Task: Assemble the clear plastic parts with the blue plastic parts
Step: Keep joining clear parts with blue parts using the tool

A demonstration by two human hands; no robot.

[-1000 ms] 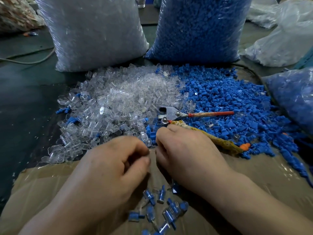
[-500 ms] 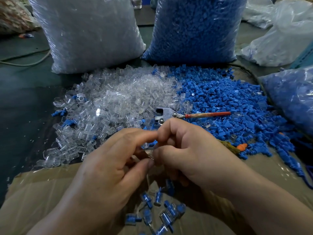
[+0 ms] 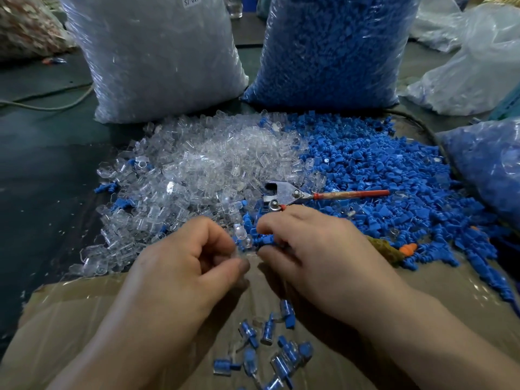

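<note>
Left hand [image 3: 180, 266] grip is pinching a clear part [image 3: 242, 237], right hand [image 3: 318, 254] grip is pinching a blue part [image 3: 264, 240]; mating is likely needing alignment, then a push.

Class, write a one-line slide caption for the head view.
Left hand pinches a clear part, right hand a blue part, near assembled pieces on cardboard.
</note>
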